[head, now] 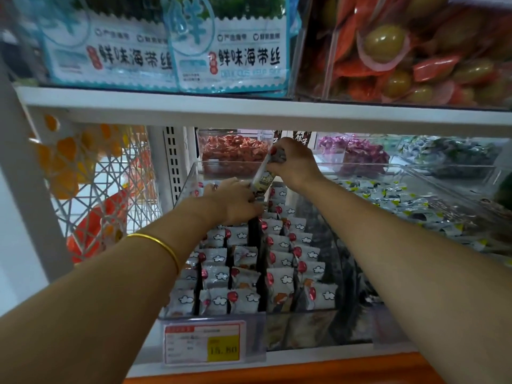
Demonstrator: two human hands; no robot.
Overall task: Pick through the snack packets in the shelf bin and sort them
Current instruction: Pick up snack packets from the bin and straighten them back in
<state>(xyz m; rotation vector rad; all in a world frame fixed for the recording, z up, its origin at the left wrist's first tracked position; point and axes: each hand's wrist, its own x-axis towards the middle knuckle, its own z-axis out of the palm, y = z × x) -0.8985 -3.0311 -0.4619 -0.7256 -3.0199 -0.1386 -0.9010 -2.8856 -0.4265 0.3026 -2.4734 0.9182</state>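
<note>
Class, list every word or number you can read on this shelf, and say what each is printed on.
"鲜味海带丝": on the left bag and the right bag overhead.
"15.80": price tag, yellow patch.
Small print on the bags, the tag and the held packet: too blurred.

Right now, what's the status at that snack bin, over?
Right hand pinches one packet over the bin. Left hand flat on the back rows. Nothing blocks either hand.
</note>
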